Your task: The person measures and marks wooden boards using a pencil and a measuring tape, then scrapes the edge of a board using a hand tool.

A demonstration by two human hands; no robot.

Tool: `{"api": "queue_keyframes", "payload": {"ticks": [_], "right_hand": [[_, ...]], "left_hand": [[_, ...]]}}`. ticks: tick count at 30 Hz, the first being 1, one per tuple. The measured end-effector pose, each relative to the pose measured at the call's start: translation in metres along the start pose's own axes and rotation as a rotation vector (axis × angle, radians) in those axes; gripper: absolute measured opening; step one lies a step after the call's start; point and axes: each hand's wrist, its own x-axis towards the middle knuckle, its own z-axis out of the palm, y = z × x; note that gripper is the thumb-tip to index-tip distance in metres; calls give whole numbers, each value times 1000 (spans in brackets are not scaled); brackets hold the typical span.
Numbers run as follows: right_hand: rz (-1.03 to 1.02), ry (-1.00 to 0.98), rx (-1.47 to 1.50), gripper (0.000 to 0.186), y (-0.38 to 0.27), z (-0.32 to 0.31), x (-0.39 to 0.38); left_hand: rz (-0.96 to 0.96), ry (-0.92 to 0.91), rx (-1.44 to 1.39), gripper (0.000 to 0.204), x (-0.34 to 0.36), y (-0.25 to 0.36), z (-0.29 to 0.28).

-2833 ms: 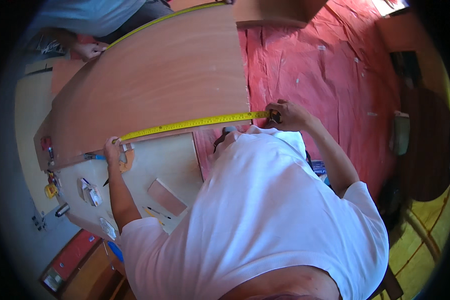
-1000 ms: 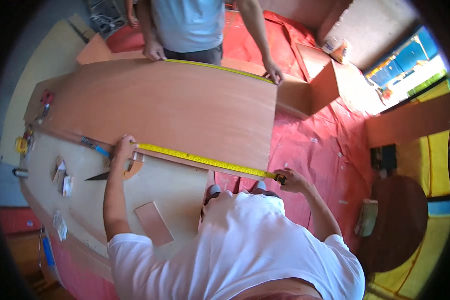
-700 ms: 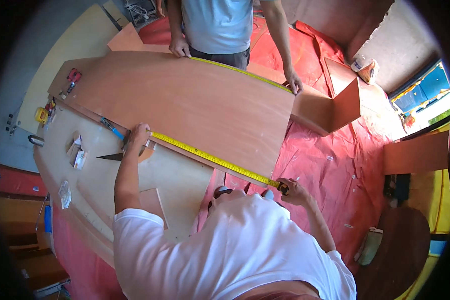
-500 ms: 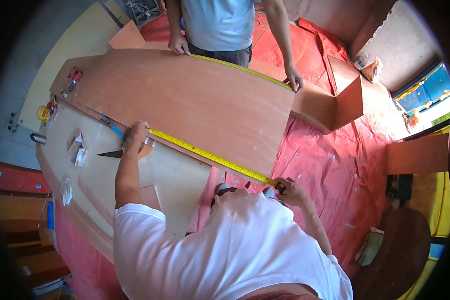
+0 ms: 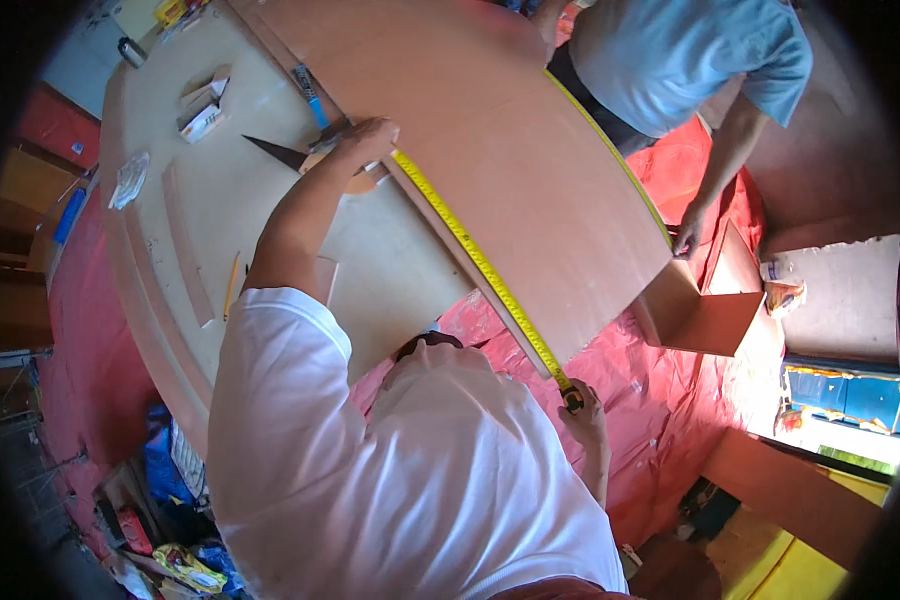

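A yellow tape measure point(image 5: 473, 248) lies stretched along the near edge of a large reddish plywood sheet point(image 5: 510, 150). My left hand point(image 5: 373, 138) is closed on the blade's far-left end, pressing it to the sheet's edge. My right hand point(image 5: 587, 410) grips the dark tape case just past the sheet's right corner. Beside my left wrist lies a handsaw point(image 5: 278, 152), its handle partly hidden. A blue-handled tool point(image 5: 315, 105) lies close by. Across the sheet, a co-worker's hand point(image 5: 687, 236) holds a second tape measure point(image 5: 610, 143) along the far edge.
A pale board point(image 5: 390, 265) lies under the sheet, bearing a torn small box point(image 5: 204, 108), a pencil point(image 5: 232, 285) and wood strips point(image 5: 185, 245). Red sheeting point(image 5: 660, 400) covers the floor. An L-shaped wooden piece point(image 5: 705, 320) stands at the right; a metal flask point(image 5: 132, 52) is far left.
The view has swung to the right, so the sheet and tape appear steeper. Both my hands keep their holds on the tape. The co-worker leans farther to the right.
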Motion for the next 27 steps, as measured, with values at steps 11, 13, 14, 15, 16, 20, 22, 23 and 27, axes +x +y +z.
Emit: {"api": "queue_keyframes", "payload": {"ticks": [11,13,14,15,16,20,22,23,27], "right_hand": [[145,-161,223,39,-10,-19,6],[109,-173,228,37,-14,-34,9],[109,-185,211,34,-8,-36,10],[109,-199,198,32,-7,-37,9],[117,-121,100,31,-13,-39,8],[148,-46,130,37,-36,-72,7],[174,27,71,38,-17,-73,2],[208,67,0,39,-4,-71,-1],[296,19,47,34,6,-67,-15]], "left_hand": [[7,-136,-115,18,12,11,-28],[174,-40,-138,16,18,-7,-33],[166,-6,-161,12,22,2,-46],[158,25,-181,10,19,15,-60],[183,6,-158,10,23,31,-73],[260,655,-255,44,33,82,-78],[157,657,-333,60,31,120,-64],[146,595,-419,57,26,143,-51],[184,515,-559,50,-21,200,47]]}}
